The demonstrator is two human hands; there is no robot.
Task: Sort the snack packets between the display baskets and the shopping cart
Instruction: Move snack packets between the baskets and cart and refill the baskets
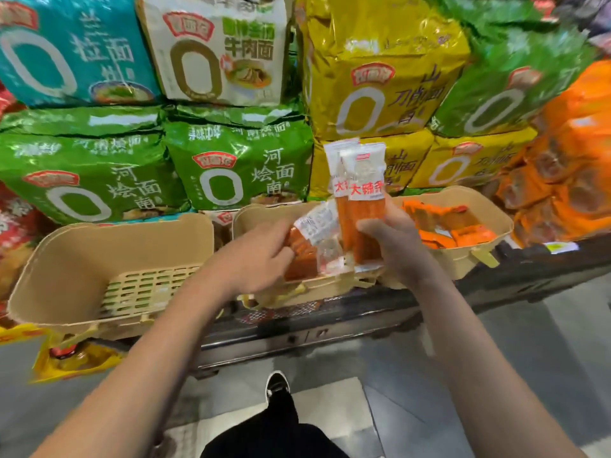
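Head view: the right hand (393,241) is gripping two upright spicy-strip snack packets (363,200) above the middle display basket (244,216). The left hand (261,256) is pinching another snack packet (309,239), tilted, just left of that pair. More orange packets (443,226) are lying in the right basket (463,256); stacked noodle multipacks (238,163) are standing behind the middle basket.

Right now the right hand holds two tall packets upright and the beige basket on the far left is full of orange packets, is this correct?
Not quite: the head view shows the left basket holding no packets; the orange packets lie in the right basket. The right hand does hold two tall packets upright.
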